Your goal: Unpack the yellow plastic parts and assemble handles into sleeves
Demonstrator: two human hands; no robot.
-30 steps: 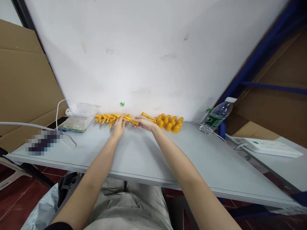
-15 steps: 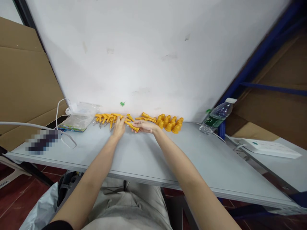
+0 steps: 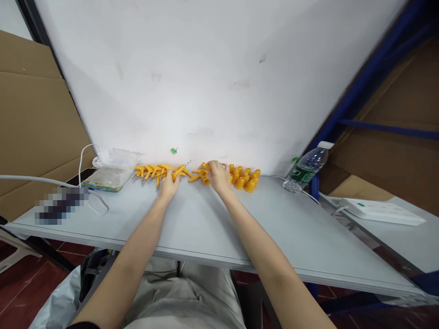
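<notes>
My left hand (image 3: 168,185) is closed on a ridged yellow plastic piece (image 3: 179,172), just above the tabletop. Left of it lies a row of yellow branching pieces (image 3: 148,171) with small metal chains or springs (image 3: 157,183) hanging off them. My right hand (image 3: 220,176) is curled down over a few loose yellow pieces (image 3: 206,178); its fingertips grip one, partly hidden by the fingers. Close on its right stand several yellow cup-shaped pieces (image 3: 240,182) in rows.
A white panel (image 3: 219,91) rises behind the grey table (image 3: 212,224). At the left lie clear plastic bags (image 3: 106,176), a phone (image 3: 80,177) and white cables (image 3: 80,160). A water bottle (image 3: 307,169) leans at the right, near a power strip (image 3: 380,211) and blue shelf frame (image 3: 313,183).
My right hand has left the yellow piece near my left hand and moved right to the loose pieces. A ridged yellow piece now shows upright in my left hand.
</notes>
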